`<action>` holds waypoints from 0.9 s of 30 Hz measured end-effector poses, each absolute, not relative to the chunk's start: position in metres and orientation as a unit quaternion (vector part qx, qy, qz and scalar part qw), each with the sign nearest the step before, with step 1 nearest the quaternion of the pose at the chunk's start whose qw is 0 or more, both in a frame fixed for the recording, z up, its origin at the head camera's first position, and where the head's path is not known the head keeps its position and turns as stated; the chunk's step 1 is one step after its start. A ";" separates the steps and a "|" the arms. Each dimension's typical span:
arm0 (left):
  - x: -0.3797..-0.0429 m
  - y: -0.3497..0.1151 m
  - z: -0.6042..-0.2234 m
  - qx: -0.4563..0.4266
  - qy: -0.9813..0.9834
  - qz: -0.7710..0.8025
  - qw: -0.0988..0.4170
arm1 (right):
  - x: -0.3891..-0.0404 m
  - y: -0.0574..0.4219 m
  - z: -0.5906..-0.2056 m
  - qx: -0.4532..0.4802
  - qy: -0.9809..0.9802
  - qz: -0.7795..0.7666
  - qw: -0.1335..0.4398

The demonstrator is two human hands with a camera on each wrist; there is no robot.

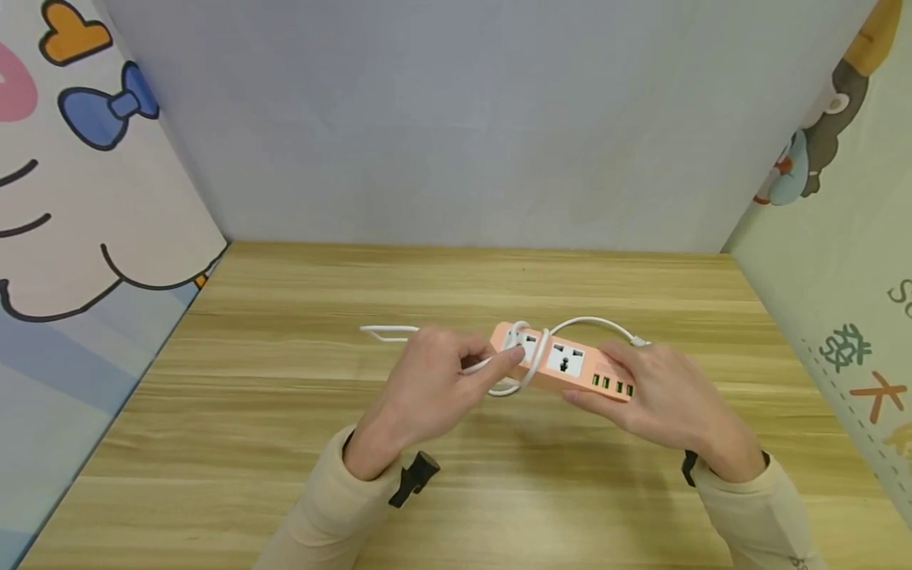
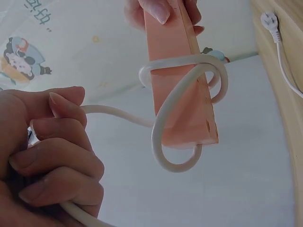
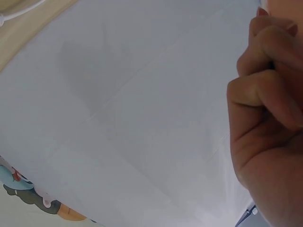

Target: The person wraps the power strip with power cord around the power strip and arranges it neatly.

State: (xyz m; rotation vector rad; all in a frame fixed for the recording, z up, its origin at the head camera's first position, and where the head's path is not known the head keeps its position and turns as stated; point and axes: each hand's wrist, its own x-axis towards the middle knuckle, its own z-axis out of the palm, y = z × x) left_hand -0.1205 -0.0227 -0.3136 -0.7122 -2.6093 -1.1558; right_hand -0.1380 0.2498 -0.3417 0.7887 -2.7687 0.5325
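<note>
A peach-coloured power strip [image 1: 588, 362] with white sockets and several USB ports is held above the table, tilted down to the right. My right hand [image 1: 666, 396] grips its right end, thumb along the near side. White cord [image 1: 537, 360] loops round the strip's left part. The left hand [image 1: 435, 388] pinches the cord between thumb and forefinger near that end, its other fingers curled over more cord in the left wrist view. A loop of the cord sticks out beyond this hand. In the right wrist view, the right hand [image 3: 270, 104] shows curled fingers; the strip is mostly out of frame.
The plug [image 2: 271, 21] lies on the wooden table [image 1: 285, 396] in the left wrist view, its cord trailing along the surface. A pale wall [image 1: 463, 119] stands behind, with cartoon-printed panels [image 1: 93, 198] at the left and right. Black straps circle both wrists.
</note>
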 end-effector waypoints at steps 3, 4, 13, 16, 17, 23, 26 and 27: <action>-0.117 -0.023 -0.312 -0.255 -0.880 -0.390 0.093 | -0.138 0.250 -0.341 0.263 -0.941 0.181 0.110; -0.116 -0.023 -0.312 -0.261 -0.878 -0.390 0.091 | -0.137 0.250 -0.341 0.262 -0.941 0.180 0.112; -0.109 -0.025 -0.309 -0.314 -0.863 -0.392 0.055 | -0.134 0.251 -0.338 0.267 -0.937 0.185 0.128; -0.108 -0.026 -0.309 -0.334 -0.857 -0.390 0.038 | -0.135 0.252 -0.337 0.263 -0.939 0.185 0.125; -0.107 -0.027 -0.309 -0.339 -0.857 -0.387 0.037 | -0.134 0.253 -0.337 0.262 -0.939 0.185 0.124; -0.105 -0.030 -0.307 -0.371 -0.845 -0.385 0.020 | -0.133 0.254 -0.334 0.252 -0.939 0.191 0.134; -0.105 -0.031 -0.306 -0.382 -0.842 -0.381 0.015 | -0.133 0.255 -0.333 0.249 -0.939 0.190 0.140; -0.104 -0.031 -0.306 -0.385 -0.843 -0.376 0.017 | -0.133 0.255 -0.333 0.248 -0.940 0.189 0.142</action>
